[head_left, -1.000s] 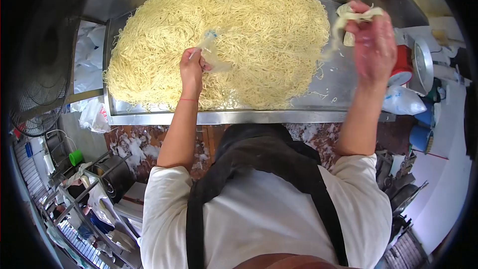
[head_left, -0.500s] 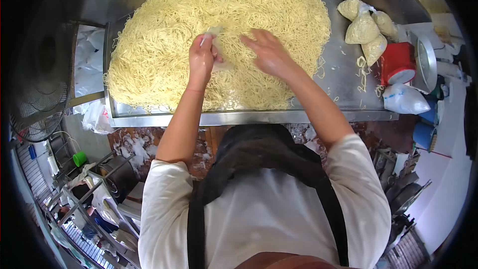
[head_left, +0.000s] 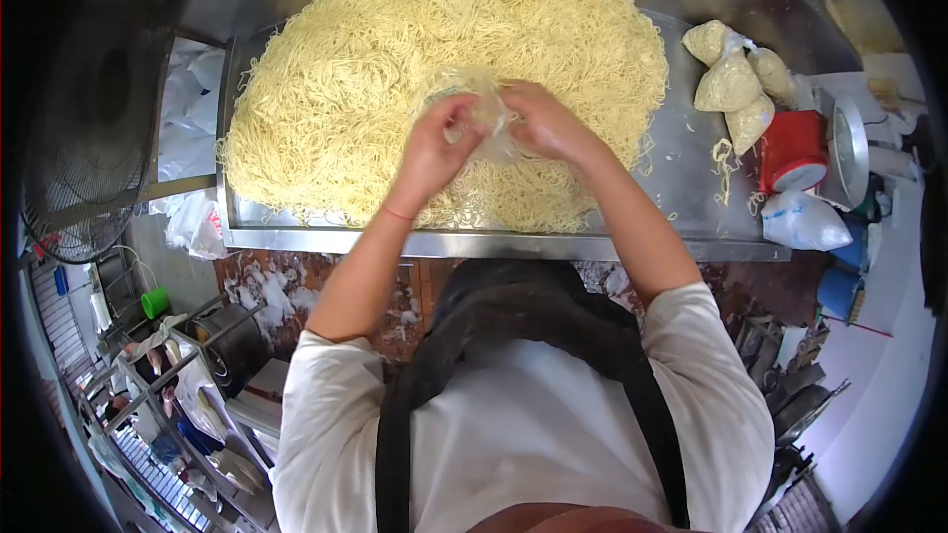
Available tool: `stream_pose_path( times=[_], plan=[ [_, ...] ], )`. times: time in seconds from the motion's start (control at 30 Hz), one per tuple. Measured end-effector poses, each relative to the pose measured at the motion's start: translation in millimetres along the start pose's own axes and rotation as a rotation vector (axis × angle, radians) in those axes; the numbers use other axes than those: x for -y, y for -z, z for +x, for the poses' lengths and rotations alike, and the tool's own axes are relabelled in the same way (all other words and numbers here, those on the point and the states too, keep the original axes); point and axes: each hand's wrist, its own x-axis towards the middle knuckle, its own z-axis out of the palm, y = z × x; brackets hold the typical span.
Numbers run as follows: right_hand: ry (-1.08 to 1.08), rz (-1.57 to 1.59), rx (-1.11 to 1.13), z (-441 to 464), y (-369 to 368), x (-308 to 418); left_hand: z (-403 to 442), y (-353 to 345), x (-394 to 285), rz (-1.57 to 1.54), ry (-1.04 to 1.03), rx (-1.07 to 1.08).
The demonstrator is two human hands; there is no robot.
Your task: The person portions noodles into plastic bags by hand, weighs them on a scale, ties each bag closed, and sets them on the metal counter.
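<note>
A wide heap of pale yellow noodles [head_left: 346, 69] lies in a metal tray [head_left: 681, 178]. Above its middle, my left hand [head_left: 439, 143] and my right hand [head_left: 543, 123] are close together with a clear plastic bag [head_left: 494, 118] between them. The fingers of both hands are closed on the bag, left hand on its left side, right hand on its right. No noodles can be made out inside the bag. Several filled, tied bags of noodles [head_left: 729, 84] rest at the tray's right end.
A red scale [head_left: 793, 148] with a round metal pan [head_left: 847, 153] stands right of the filled bags, beside a white plastic bag [head_left: 805, 221]. A fan [head_left: 84, 178] is at the left. Loose noodle strands [head_left: 724, 168] lie near the scale.
My right hand has come from the filled bags at the right to the plastic bag and now grips it. My left hand has moved slightly right, and the bag is spread wider.
</note>
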Motion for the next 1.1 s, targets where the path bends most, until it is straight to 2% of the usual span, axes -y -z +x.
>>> stream_pose_path(
  times=[0.03,0.1,0.13,0.2,0.27,0.37,0.43,0.53,0.63,0.7,0.77,0.83,0.87,0.9,1.0,1.03,1.07,1.1],
  plan=[
    [0.219,-0.335,-0.161,-12.7,1.0,-15.7,9.3,11.1,5.4,0.203,-0.228,-0.070],
    [0.026,-0.337,-0.125,-30.3,8.4,-7.5,29.2,3.9,22.0,0.554,-0.340,-0.029],
    [-0.069,-0.336,-0.105,-37.4,9.8,-1.0,39.4,-0.8,34.0,0.600,-0.357,0.017],
    [-0.090,-0.331,-0.113,-38.8,0.9,14.5,59.9,-10.0,57.5,0.686,-0.395,0.108],
    [-0.091,-0.396,-0.157,-28.6,-11.4,23.7,79.3,-13.7,67.6,0.628,-0.233,0.294],
    [-0.033,-0.508,-0.260,-11.8,-36.1,24.5,71.5,15.4,44.7,0.505,-0.133,0.249],
    [0.059,-0.458,-0.337,8.5,-41.7,24.4,64.4,43.4,4.8,0.537,-0.154,0.287],
    [0.027,-0.283,-0.220,26.6,-31.7,13.2,50.6,84.7,-51.8,0.593,-0.217,0.303],
    [-0.338,-0.043,-0.181,24.6,13.2,31.2,34.9,117.1,-92.0,0.593,-0.252,0.252],
    [-0.345,0.022,-0.363,10.2,28.9,-8.3,30.9,135.6,-103.6,0.566,-0.274,0.195],
    [-0.271,-0.064,-0.447,-6.8,54.3,-58.4,29.8,152.7,-106.0,0.534,-0.306,0.132],
    [-0.236,-0.165,-0.414,-25.9,82.6,-93.8,32.1,152.0,-97.8,0.515,-0.474,0.042],
    [-0.296,-0.170,-0.327,-30.2,98.8,-107.3,32.4,149.3,-89.1,0.503,-0.554,-0.002],
    [-0.357,-0.178,-0.247,-31.0,116.6,-119.8,33.4,143.9,-71.5,0.474,-0.491,0.078],
    [-0.567,-0.597,-0.106,-27.5,146.8,-157.0,40.4,104.5,-14.0,0.629,-0.440,0.082],
    [-0.695,-0.553,0.064,-24.2,158.2,-118.6,39.1,84.6,11.0,0.653,-0.433,0.031],
    [-0.564,-0.583,0.011,-18.1,150.9,-100.2,34.8,63.7,35.4,0.676,-0.423,-0.020],
    [-0.436,-0.608,-0.033,-13.5,139.0,-85.9,22.5,47.6,51.2,0.684,-0.309,-0.046]
  ],
)
